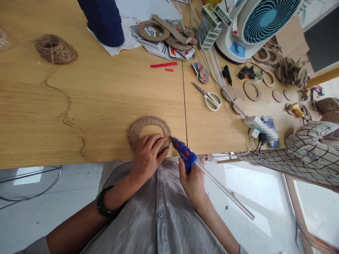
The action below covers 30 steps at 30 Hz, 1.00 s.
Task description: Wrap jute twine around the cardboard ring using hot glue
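Flat, the twine-wrapped cardboard ring (149, 131) lies pinned under left hand (148, 154) (right hand (192, 180) grips glue gun (183, 151)).

1. Bare wooden table (106, 91) left and ahead of the cardboard ring (149, 131): wide free passage, crossed only by a loose strand trailing from the twine ball (55, 49).
2. Ring's near edge covered by the left hand (148, 155); the blue glue gun (184, 152) in the right hand (193, 181) blocks its right side.
3. Far centre: dark blue sleeve (104, 21), cardboard and paper pile (164, 37).
4. Right of the table seam: scissors (209, 97), cable, power strip (255, 123), cardboard discs; narrow gaps only.
5. Far right: fan (254, 24), another person's checked sleeve (304, 151) over the table edge.
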### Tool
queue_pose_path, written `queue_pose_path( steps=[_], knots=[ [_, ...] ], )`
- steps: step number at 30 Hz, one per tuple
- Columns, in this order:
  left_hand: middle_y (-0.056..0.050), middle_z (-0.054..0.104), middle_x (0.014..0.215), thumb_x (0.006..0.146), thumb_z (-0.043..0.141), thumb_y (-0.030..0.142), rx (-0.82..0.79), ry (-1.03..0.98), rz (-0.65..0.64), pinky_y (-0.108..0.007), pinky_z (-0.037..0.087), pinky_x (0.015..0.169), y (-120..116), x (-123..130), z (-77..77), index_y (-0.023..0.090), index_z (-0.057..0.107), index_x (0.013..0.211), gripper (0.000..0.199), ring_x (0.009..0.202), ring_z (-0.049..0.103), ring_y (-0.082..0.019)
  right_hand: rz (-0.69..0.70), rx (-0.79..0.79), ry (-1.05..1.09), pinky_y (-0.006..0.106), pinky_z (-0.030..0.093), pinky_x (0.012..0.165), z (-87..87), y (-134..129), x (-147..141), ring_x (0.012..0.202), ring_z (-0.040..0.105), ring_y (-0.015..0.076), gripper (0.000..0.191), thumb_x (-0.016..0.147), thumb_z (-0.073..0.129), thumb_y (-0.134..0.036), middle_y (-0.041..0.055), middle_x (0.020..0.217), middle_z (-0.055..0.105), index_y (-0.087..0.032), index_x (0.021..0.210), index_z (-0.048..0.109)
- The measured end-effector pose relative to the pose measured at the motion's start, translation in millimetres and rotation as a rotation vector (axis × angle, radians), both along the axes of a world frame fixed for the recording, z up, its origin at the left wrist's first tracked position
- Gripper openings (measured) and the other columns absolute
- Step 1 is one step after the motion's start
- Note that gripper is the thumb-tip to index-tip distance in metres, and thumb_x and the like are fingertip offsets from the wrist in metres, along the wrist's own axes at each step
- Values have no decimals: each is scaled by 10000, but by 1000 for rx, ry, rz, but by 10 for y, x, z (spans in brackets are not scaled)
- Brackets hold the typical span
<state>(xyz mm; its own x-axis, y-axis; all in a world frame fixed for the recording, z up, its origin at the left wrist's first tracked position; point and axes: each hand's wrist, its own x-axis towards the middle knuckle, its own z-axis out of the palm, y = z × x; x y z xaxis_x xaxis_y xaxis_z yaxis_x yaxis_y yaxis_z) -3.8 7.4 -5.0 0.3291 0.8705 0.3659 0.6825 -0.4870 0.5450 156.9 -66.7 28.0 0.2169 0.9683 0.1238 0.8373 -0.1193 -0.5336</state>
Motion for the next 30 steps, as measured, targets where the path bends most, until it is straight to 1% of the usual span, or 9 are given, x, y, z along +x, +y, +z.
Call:
queue_pose_path(
  steps=[4,8,10,13,15,19,24,30],
  knots=[
    [-66,678,1156,939,628,313,8,11,0,-416,492,971,-3,5,11,185,598,1222,312,1071,605,-244,-4,-39,-93,282,406,492,4,39,-54,554,643,214,410,1017,417,-471,82,682,681,-165,871,647],
    [-64,677,1147,945,621,323,6,1,5,-401,496,964,1,5,8,186,605,1193,284,1060,608,-233,-24,-35,-154,282,416,496,-5,78,-102,568,655,217,461,1029,374,-479,93,710,690,-140,921,668],
    [-60,677,1145,954,606,336,0,-17,13,-401,499,964,2,7,3,202,600,1197,278,1064,612,-230,-32,-44,-156,274,425,503,-2,48,-114,573,662,209,456,1033,372,-475,85,717,692,-142,943,670],
    [-52,681,1150,959,597,348,8,-26,15,-403,502,961,5,13,-2,223,586,1218,287,1061,621,-230,-32,-64,-154,269,434,504,15,-3,-127,561,662,200,455,1037,371,-473,78,710,690,-149,921,670],
    [-51,685,1150,960,597,345,22,-17,22,-401,506,953,11,15,-1,223,587,1214,282,1052,629,-230,-32,-80,-159,280,446,510,23,-2,-137,573,674,214,471,1036,364,-478,90,721,701,-141,931,674],
    [-58,687,1139,959,599,346,33,-1,42,-389,512,942,25,15,10,203,596,1185,268,1043,632,-226,-46,-99,-150,296,472,535,26,37,-145,622,703,239,494,1032,354,-485,123,778,730,-112,1014,677],
    [-60,687,1146,953,609,337,23,2,40,-393,511,949,20,14,12,191,583,1211,298,1048,625,-231,-25,-121,-131,281,454,513,18,-9,-115,585,688,222,491,1033,359,-493,96,726,706,-137,948,685],
    [-63,678,1141,953,609,341,45,3,49,-395,511,948,22,17,-24,198,580,1211,296,1050,624,-229,-26,-77,-172,289,429,489,-91,59,-156,564,673,228,556,1040,294,-533,88,686,686,-150,909,677]
  ],
)
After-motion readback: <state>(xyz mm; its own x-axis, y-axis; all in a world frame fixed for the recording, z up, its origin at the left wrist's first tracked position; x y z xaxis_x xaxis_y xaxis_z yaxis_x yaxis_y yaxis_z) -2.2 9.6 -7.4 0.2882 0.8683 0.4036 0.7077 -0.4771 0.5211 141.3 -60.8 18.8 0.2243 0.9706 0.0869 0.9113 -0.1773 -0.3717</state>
